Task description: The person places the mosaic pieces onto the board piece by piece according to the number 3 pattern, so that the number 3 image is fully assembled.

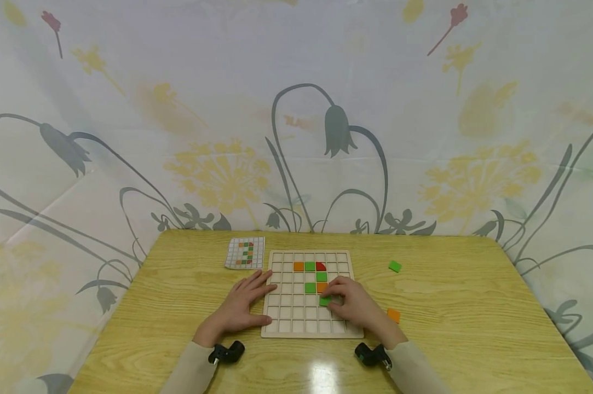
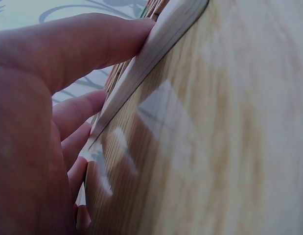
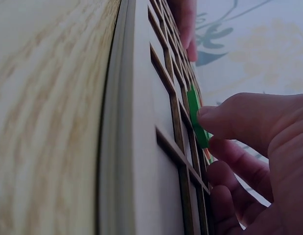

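A wooden grid board (image 1: 286, 326) lies on the table, with several green, orange and red tiles set in its squares. My right hand (image 1: 353, 306) pinches a green square tile (image 1: 324, 301) between thumb and fingers, just below an orange tile (image 1: 322, 287) in the board. In the right wrist view, that green tile (image 3: 196, 117) stands a little proud of the grid lines beside the thumb. Along the board's left edge, my left hand (image 1: 239, 306) rests with fingers spread; in the left wrist view its thumb (image 2: 112, 41) touches the wooden rim (image 2: 141, 68).
A white pattern card (image 1: 232, 256) printed with a coloured grid lies at the board's upper left. Right of the board are a loose green tile (image 1: 395, 266) and a loose orange tile (image 1: 393, 316). A flower-printed cloth (image 1: 301, 180) hangs behind the table.
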Demonstrator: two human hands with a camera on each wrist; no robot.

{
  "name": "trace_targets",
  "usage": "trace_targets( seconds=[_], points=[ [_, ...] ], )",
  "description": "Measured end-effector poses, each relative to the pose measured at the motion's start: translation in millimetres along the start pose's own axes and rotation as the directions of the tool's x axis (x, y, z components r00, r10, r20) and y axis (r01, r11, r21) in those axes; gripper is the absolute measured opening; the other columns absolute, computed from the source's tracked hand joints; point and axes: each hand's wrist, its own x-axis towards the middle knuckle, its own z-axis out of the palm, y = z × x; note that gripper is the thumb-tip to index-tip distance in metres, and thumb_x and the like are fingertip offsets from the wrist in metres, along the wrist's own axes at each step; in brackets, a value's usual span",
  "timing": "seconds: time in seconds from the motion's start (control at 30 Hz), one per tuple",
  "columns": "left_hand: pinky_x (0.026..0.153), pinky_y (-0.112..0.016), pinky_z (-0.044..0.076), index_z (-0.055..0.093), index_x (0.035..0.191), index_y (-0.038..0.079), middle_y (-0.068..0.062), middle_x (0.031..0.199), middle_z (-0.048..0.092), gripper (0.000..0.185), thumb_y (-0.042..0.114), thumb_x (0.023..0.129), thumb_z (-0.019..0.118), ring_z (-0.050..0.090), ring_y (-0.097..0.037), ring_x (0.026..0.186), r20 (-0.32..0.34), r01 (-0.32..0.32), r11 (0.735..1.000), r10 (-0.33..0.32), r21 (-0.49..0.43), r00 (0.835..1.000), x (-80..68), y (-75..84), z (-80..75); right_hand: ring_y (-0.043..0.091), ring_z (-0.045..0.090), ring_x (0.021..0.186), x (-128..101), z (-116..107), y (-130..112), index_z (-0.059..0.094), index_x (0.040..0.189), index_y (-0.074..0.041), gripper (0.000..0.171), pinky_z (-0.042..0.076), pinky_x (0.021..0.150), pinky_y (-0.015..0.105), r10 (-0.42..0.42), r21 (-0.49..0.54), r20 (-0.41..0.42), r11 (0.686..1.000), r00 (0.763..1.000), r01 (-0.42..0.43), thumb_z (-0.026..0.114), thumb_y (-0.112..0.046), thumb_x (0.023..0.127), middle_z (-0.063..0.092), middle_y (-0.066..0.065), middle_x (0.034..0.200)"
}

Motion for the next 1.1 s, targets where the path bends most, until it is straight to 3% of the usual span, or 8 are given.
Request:
trace_targets(
  seconds=[0.2, 1.1],
  points=[
    [0.113, -0.065, 0.013, 0.049, 0.149, 0.012, -0.009, 0.164, 0.023, 0.075, 0.044, 0.085, 0.073, 0.012, -0.035, 0.151, 0.001, 0.0, 1.0, 0.0, -0.002, 1.0, 0.4, 0.2, 0.1, 0.018, 0.06, 0.093, -1.6, -2.4, 0.6, 0.076, 0.102, -0.012, 0.016, 0.051, 0.081, 0.036, -0.01, 0.012, -0.014, 1.0, 1.0, 0.01, 0.074, -0.005, 0.087, 0.062, -0.004, 0.105],
    [0.113, -0.065, 0.013, 0.049, 0.15, 0.014, -0.008, 0.164, 0.023, 0.074, 0.044, 0.086, 0.073, 0.012, -0.034, 0.151, 0.012, 0.02, 1.0, -0.02, 0.005, 1.0, -0.6, 2.2, -1.1, 0.016, 0.06, 0.091, -1.2, 3.2, 7.3, 0.076, 0.095, -0.016, 0.012, 0.051, 0.081, 0.035, 0.016, 0.007, -0.037, 1.0, 0.999, -0.015, 0.077, -0.007, 0.086, 0.061, -0.008, 0.101]
  ],
)
